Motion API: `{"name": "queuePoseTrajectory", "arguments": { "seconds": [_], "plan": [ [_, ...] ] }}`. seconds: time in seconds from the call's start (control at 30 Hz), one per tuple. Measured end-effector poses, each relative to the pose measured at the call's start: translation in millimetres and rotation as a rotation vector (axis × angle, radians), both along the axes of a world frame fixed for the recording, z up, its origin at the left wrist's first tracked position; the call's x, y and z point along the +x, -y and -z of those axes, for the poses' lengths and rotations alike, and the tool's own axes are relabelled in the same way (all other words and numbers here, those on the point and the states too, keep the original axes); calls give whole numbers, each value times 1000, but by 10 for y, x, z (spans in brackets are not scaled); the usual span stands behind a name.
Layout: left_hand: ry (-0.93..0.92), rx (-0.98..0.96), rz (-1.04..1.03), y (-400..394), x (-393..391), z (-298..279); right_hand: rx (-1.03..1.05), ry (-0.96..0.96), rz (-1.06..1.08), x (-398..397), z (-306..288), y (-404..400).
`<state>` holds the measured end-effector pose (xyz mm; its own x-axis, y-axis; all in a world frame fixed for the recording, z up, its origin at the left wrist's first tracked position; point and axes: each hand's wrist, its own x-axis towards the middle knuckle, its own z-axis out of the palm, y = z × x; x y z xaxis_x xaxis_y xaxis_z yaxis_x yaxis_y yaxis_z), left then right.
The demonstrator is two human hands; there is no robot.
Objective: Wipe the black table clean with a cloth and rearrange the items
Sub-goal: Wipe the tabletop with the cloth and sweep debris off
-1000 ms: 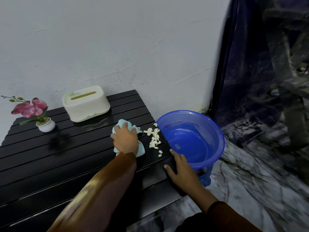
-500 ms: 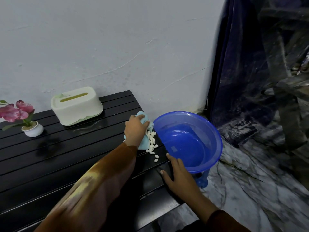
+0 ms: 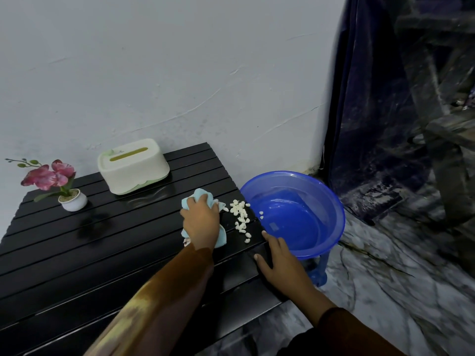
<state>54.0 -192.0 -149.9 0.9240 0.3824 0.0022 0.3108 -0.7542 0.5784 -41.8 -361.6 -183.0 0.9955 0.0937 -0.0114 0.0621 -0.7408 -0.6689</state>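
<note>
Evidently caught mid-sweep: left hand [image 3: 201, 222] pressed down on the cloth [image 3: 199, 201], fingers curled over the bunched fabric, near the table's [image 3: 102, 253] right end. Sat just left of the crumbs [image 3: 240, 218], a loose line of pale bits close to that edge, presumably herded there so as to be pushed off. Stood right against the same edge, a little lower than the tabletop, the blue basin [image 3: 331, 217], most likely placed as a catcher; a couple of bits [image 3: 261, 215] seen at its inner wall already. Right hand [image 3: 279, 260] laid flat at the table's corner, fingers straight and holding nothing, touching or nearly touching the basin rim, probably to steady table or basin; cannot tell which. Kept back by the wall, well clear of the wiped stretch: tissue box [image 3: 133, 167] and flower pot [image 3: 73, 200], rearranging seemingly not yet begun. Risk judged: bits missing the basin and landing on the floor [image 3: 385, 278].
</note>
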Motion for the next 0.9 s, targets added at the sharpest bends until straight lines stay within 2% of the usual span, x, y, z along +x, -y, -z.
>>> {"name": "queuePoseTrajectory", "arguments": {
  "seconds": [0.27,0.43,0.57,0.77,0.9],
  "plan": [
    [-33,-76,-39,510,111,-58,12,5,16,14,24,2],
    [27,-229,-66,561,209,-156,44,14,15,11,34,3],
    [67,-181,-99,381,134,-283,43,-3,17,12,19,2],
    [-66,-149,-186,242,-299,-170,43,-32,24,-12,-44,-2],
    [-74,-119,-173,421,-361,-80,77,-65,43,6,-35,11]
  ]
}}
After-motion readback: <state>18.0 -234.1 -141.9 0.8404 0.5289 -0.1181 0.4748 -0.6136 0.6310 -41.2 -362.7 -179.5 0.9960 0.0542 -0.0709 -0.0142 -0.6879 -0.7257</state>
